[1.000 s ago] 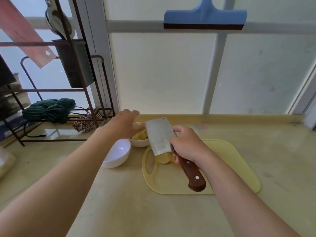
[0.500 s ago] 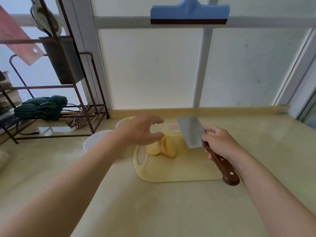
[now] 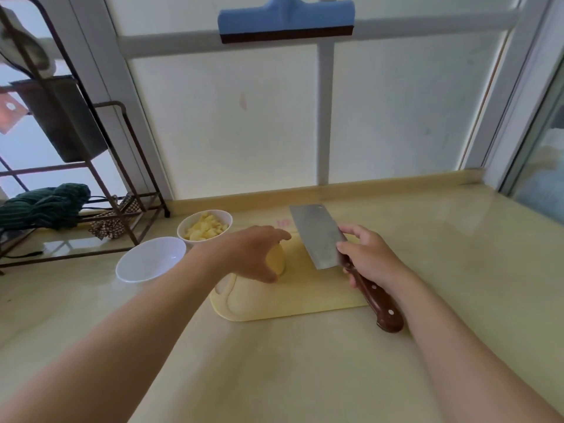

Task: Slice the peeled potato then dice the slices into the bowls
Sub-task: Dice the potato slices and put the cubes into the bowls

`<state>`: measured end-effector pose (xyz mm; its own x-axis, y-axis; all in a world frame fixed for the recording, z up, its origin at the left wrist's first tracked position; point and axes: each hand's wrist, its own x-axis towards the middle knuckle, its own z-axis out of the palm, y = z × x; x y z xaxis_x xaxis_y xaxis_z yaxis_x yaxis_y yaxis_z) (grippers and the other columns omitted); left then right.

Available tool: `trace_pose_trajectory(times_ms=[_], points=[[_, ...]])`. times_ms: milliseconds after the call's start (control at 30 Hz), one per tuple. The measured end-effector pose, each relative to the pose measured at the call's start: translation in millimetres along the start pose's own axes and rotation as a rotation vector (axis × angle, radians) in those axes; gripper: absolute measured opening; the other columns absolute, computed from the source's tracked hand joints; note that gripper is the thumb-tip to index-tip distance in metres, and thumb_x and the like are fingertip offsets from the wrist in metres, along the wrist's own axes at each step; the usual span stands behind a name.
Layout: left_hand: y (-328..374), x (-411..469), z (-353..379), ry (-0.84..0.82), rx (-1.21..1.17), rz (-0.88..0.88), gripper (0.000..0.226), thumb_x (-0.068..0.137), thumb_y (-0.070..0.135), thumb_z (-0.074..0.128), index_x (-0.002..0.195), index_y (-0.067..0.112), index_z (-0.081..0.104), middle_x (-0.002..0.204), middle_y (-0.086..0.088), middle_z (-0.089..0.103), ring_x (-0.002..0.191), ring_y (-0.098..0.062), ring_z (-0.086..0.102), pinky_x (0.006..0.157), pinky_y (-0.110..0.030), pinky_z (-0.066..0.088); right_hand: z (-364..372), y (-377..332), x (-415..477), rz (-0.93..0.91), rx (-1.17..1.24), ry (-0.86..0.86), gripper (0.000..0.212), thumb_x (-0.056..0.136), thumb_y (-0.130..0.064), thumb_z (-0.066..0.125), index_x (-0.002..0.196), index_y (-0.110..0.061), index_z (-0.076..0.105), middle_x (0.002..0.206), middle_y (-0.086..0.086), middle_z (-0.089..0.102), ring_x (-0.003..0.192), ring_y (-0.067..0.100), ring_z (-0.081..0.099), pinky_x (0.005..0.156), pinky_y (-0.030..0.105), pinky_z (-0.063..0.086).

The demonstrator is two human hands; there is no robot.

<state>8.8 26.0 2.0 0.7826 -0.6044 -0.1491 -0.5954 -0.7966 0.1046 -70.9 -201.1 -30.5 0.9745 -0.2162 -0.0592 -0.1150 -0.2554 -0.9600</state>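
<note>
right hand (image 3: 372,257) clamped on the wooden handle of the cleaver (image 3: 317,236), blade lifted clear of the cutting board (image 3: 293,300), probably waiting for a steadied target. left hand (image 3: 250,254) curled round the potato (image 3: 277,260) at the board's left end, apparently bracing it. beyond: empty white bowl (image 3: 146,264), then bowl of dice (image 3: 180,232), both close for transfers.

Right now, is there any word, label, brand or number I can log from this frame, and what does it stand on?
No text here can be read.
Pink mark on the countertop, just behind the cutting board: possibly print, too blurred to read.
Cleaver blade: no legible stamp or brand.
</note>
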Motion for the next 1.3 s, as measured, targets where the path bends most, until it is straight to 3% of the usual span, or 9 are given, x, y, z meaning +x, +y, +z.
trace_pose_trajectory(times_ms=[200, 367, 500, 633, 733, 833, 1067, 1200, 1300], points=[[8, -5, -5, 0.09, 0.186, 0.082, 0.086, 0.074, 0.048, 0.074, 0.147, 0.029, 0.032, 0.137, 0.007, 0.045, 0.128, -0.018, 0.037, 0.105, -0.033, 0.035, 0, 0, 3, -0.012, 0.021, -0.007, 0.034, 0.098, -0.002, 0.049, 0.121, -0.025, 0.059, 0.061, 0.007, 0.055, 0.042, 0.019, 0.05, 0.038, 0.027, 0.044], [8, -8, -11, 0.118, 0.15, 0.075, 0.084, 0.073, 0.044, 0.074, 0.146, 0.03, 0.034, 0.13, 0.009, 0.048, 0.119, -0.016, 0.048, 0.095, -0.029, 0.043, -1, 1, 3, 0.001, 0.041, -0.014, 0.037, 0.099, -0.003, 0.05, 0.129, -0.023, 0.056, 0.065, 0.008, 0.058, 0.043, 0.017, 0.051, 0.038, 0.026, 0.045], [10, -11, -18, 0.129, 0.123, 0.052, 0.084, 0.076, 0.05, 0.073, 0.147, 0.031, 0.032, 0.133, 0.01, 0.047, 0.12, -0.017, 0.048, 0.093, -0.029, 0.043, -2, 2, 5, 0.005, 0.041, -0.019, 0.037, 0.098, -0.004, 0.05, 0.128, -0.025, 0.055, 0.056, 0.003, 0.058, 0.039, 0.017, 0.051, 0.039, 0.025, 0.045], [19, -18, -24, 0.213, -0.01, 0.024, 0.078, 0.077, 0.049, 0.072, 0.144, 0.03, 0.038, 0.135, 0.011, 0.047, 0.121, -0.017, 0.048, 0.09, -0.028, 0.04, -7, 2, 7, 0.041, 0.094, -0.008, 0.035, 0.099, -0.008, 0.052, 0.128, -0.027, 0.056, 0.052, 0.002, 0.06, 0.038, 0.02, 0.052, 0.04, 0.024, 0.044], [42, -25, -16, 0.302, -0.231, 0.04, 0.065, 0.077, 0.045, 0.073, 0.135, 0.027, 0.049, 0.127, 0.01, 0.055, 0.112, -0.012, 0.053, 0.089, -0.024, 0.043, -16, 0, 10, 0.077, 0.308, 0.06, 0.027, 0.103, -0.008, 0.052, 0.127, -0.02, 0.059, 0.06, 0.009, 0.054, 0.032, 0.016, 0.046, 0.033, 0.019, 0.036], [69, -22, 7, 0.29, -0.372, 0.035, 0.054, 0.078, 0.047, 0.071, 0.126, 0.026, 0.054, 0.115, 0.01, 0.058, 0.1, -0.01, 0.055, 0.084, -0.022, 0.046, -31, 1, 15, 0.115, 0.527, 0.094, 0.026, 0.105, -0.011, 0.049, 0.126, -0.019, 0.061, 0.055, 0.007, 0.05, 0.033, 0.015, 0.042, 0.034, 0.017, 0.033], [94, 22, 44, 0.313, -0.128, -0.055, 0.062, 0.083, 0.062, 0.059, 0.126, 0.018, 0.047, 0.122, -0.003, 0.053, 0.116, -0.024, 0.047, 0.094, -0.041, 0.045, -38, 7, 8, 0.125, 0.501, 0.129, 0.021, 0.104, -0.008, 0.049, 0.104, -0.022, 0.065, 0.059, 0.006, 0.05, 0.036, 0.014, 0.043, 0.035, 0.018, 0.035], [90, 29, 49, 0.252, -0.047, -0.061, 0.072, 0.08, 0.072, 0.055, 0.131, 0.023, 0.045, 0.124, -0.003, 0.055, 0.117, -0.025, 0.048, 0.094, -0.041, 0.045, -38, 8, 12, 0.102, 0.438, 0.149, 0.022, 0.102, -0.009, 0.052, 0.112, -0.023, 0.065, 0.067, 0.008, 0.053, 0.046, 0.017, 0.048, 0.039, 0.022, 0.039], [80, 25, 48, 0.24, -0.109, -0.012, 0.071, 0.08, 0.069, 0.056, 0.135, 0.025, 0.047, 0.13, 0.001, 0.053, 0.12, -0.022, 0.048, 0.099, -0.037, 0.043, -37, 10, 15, 0.098, 0.393, 0.141, 0.024, 0.101, -0.009, 0.052, 0.112, -0.026, 0.064, 0.066, 0.009, 0.051, 0.045, 0.017, 0.046, 0.038, 0.022, 0.038]])
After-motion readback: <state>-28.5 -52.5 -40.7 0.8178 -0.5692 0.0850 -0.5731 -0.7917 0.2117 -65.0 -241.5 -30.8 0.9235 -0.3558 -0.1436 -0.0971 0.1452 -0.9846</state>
